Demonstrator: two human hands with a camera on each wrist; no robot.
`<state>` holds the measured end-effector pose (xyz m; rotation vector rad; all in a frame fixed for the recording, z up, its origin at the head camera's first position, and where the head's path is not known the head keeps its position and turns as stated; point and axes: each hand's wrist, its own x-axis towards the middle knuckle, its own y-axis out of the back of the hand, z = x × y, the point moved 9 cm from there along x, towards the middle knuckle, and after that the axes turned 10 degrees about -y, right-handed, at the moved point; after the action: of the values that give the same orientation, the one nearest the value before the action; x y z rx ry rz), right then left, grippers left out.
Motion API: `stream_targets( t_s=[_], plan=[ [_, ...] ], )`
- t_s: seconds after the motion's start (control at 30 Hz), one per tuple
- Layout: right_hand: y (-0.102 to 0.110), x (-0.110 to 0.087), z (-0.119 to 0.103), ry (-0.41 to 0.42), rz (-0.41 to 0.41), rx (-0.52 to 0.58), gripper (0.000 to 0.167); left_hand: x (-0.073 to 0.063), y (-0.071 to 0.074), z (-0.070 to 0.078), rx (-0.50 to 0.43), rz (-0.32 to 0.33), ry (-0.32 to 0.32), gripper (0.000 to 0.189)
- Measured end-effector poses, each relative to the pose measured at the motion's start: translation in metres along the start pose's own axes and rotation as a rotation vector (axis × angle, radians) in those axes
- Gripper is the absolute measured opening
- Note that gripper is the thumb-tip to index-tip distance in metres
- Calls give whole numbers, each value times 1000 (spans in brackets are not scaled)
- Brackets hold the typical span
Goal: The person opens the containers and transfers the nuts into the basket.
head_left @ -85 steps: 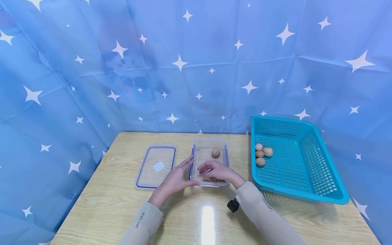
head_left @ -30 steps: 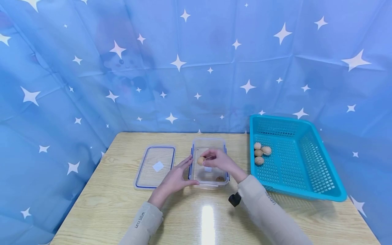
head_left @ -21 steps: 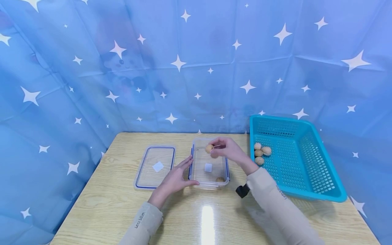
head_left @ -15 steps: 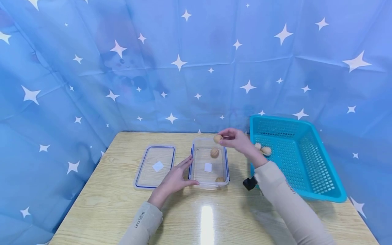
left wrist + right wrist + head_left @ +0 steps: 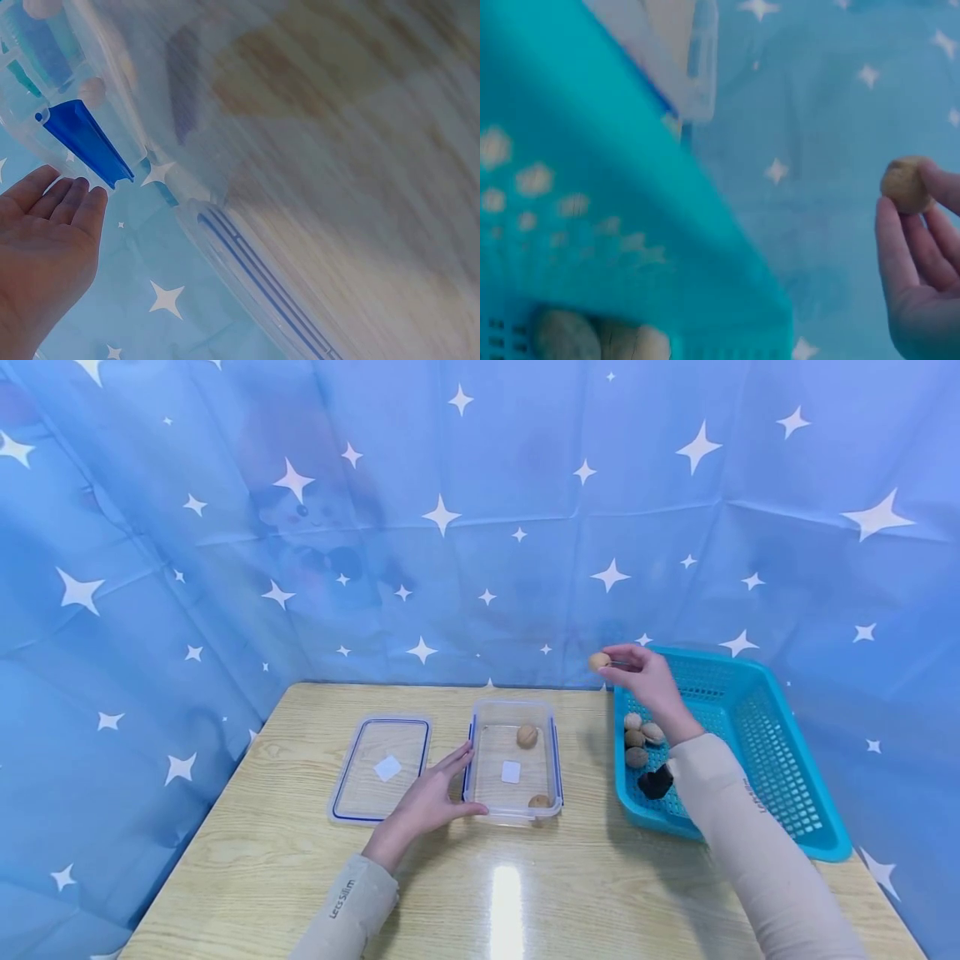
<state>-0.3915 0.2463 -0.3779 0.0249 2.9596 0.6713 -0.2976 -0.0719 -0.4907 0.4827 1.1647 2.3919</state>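
My right hand pinches a walnut between thumb and fingertips, above the back left rim of the turquoise basket. The right wrist view shows the same walnut in the grip. My left hand rests against the left side of a clear plastic container, its fingers spread and fairly straight. Inside the container, one walnut lies toward the back and another walnut at the front right corner. Several walnuts sit along the basket's left side.
A clear lid with a blue seal lies left of the container, a white label on it. A white label also shows on the container's floor. Behind the wooden table hangs a blue starry curtain.
My right hand has taken a walnut from the container and carried it right and back, over to the basket's rim. The left hand stays at the container.
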Motion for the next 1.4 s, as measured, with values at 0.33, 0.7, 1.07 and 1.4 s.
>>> stream_targets(
  t_s=[0.33,0.7,1.07,1.4],
  plan=[
    [36,15,50,-110,114,38,61,-1,1,0,-8,2,0,96],
    [50,24,107,-203,137,-9,62,1,-2,0,1,-4,-2,98],
    [45,24,144,-277,-7,-1,61,1,-1,-2,2,-7,9,98],
    [42,32,164,-368,-93,-111,60,1,-2,-3,2,-5,11,98]
  ],
)
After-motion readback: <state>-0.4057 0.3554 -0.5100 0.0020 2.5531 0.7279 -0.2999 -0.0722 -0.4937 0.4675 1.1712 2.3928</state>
